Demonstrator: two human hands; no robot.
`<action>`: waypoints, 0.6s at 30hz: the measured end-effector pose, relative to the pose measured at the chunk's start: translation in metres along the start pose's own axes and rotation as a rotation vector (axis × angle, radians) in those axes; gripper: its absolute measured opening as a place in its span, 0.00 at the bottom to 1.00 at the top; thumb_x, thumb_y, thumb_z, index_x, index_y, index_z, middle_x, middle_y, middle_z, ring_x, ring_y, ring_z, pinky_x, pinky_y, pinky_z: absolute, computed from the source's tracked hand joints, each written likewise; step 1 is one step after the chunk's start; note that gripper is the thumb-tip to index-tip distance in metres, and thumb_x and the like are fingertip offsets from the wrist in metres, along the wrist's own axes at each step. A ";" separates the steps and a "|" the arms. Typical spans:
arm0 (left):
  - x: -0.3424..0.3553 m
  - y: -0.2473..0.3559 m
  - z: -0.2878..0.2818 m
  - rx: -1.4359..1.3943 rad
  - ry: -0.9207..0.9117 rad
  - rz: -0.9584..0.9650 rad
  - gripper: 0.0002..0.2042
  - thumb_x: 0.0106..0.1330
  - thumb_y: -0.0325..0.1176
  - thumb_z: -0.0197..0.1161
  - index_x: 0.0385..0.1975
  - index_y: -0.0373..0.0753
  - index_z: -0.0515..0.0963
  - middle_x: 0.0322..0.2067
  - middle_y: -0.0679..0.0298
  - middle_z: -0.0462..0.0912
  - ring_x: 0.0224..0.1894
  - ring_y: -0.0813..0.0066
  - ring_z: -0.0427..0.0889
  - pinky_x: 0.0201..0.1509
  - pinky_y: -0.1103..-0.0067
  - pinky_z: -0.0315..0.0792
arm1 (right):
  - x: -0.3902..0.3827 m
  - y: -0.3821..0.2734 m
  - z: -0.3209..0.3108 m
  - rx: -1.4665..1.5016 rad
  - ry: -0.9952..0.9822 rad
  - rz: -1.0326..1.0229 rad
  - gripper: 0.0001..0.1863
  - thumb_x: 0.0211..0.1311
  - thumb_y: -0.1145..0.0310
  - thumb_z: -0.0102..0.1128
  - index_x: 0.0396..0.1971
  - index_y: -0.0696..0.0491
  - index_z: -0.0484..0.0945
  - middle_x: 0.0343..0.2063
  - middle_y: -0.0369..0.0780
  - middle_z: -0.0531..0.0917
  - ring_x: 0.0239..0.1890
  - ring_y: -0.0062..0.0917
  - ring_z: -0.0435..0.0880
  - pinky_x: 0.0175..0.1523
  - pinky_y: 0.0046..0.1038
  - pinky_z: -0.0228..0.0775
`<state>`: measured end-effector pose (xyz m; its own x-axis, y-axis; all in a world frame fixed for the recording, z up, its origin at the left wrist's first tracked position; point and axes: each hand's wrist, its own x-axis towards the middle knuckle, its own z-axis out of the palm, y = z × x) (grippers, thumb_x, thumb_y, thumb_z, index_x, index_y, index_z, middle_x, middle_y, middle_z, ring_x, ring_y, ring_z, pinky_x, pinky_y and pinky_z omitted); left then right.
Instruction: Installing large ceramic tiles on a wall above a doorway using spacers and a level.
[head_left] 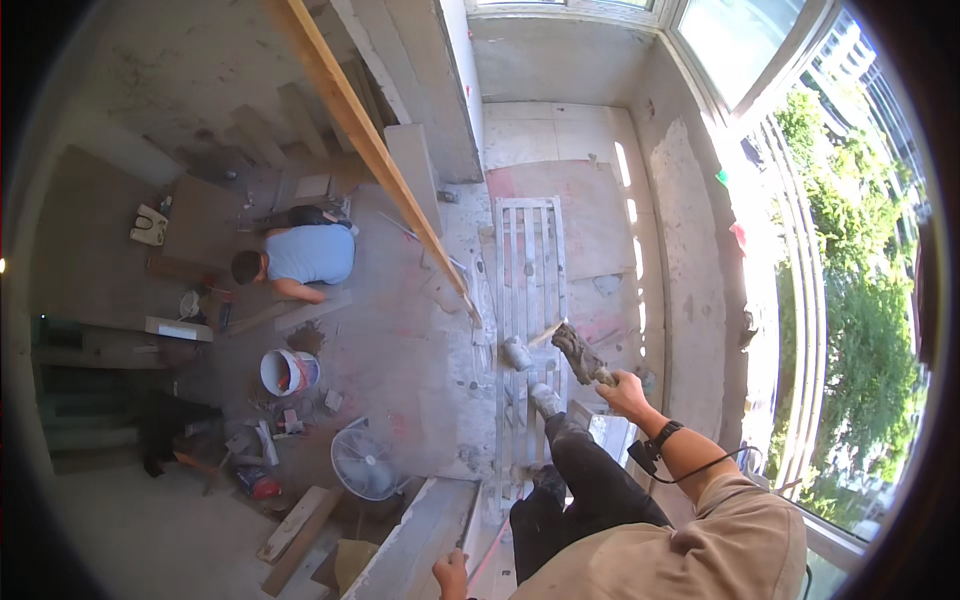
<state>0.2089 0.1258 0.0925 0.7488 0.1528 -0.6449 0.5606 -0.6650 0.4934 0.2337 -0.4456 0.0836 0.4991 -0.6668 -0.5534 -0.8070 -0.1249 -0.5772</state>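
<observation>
My right hand grips one end of a long, grey-brown, mud-caked object, held out over the bench; its kind does not show clearly. Close to its far end, a mallet with a pale head and light wooden handle lies on the slatted bench. On that same bench stands my foot in a dusty grey shoe. Down at the lower edge, my left hand is closed beside a wall end, around something thin and dark that I cannot make out.
A long wooden beam slants down to the bench's left side. Leftward are a crouching person in light blue, a white bucket, a standing fan and loose boards. A window sill runs along the right.
</observation>
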 end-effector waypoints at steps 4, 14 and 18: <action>0.023 -0.039 0.025 -0.198 -0.127 -0.220 0.14 0.66 0.38 0.61 0.35 0.30 0.81 0.26 0.57 0.84 0.27 0.69 0.82 0.29 0.72 0.74 | 0.070 0.021 0.046 -0.030 0.070 0.046 0.21 0.50 0.56 0.62 0.33 0.62 0.82 0.31 0.58 0.83 0.40 0.52 0.83 0.47 0.44 0.74; -0.006 -0.116 0.072 0.015 -0.269 -0.276 0.13 0.70 0.44 0.60 0.32 0.40 0.78 0.25 0.65 0.79 0.25 0.73 0.77 0.25 0.75 0.72 | 0.292 0.067 0.197 -0.323 -0.059 0.003 0.21 0.54 0.55 0.56 0.39 0.55 0.83 0.38 0.54 0.84 0.45 0.50 0.82 0.52 0.46 0.74; 0.022 -0.147 0.088 -0.150 -0.232 -1.172 0.25 0.69 0.45 0.62 0.63 0.45 0.69 0.55 0.60 0.80 0.57 0.65 0.79 0.54 0.60 0.71 | 0.364 0.111 0.219 -0.324 -0.063 -0.128 0.23 0.53 0.51 0.60 0.46 0.49 0.82 0.38 0.50 0.85 0.46 0.47 0.83 0.50 0.43 0.75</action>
<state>0.1119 0.1625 -0.0454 -0.3156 0.4620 -0.8288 0.9049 -0.1163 -0.4094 0.3948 -0.5411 -0.3128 0.6131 -0.5856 -0.5303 -0.7898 -0.4380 -0.4294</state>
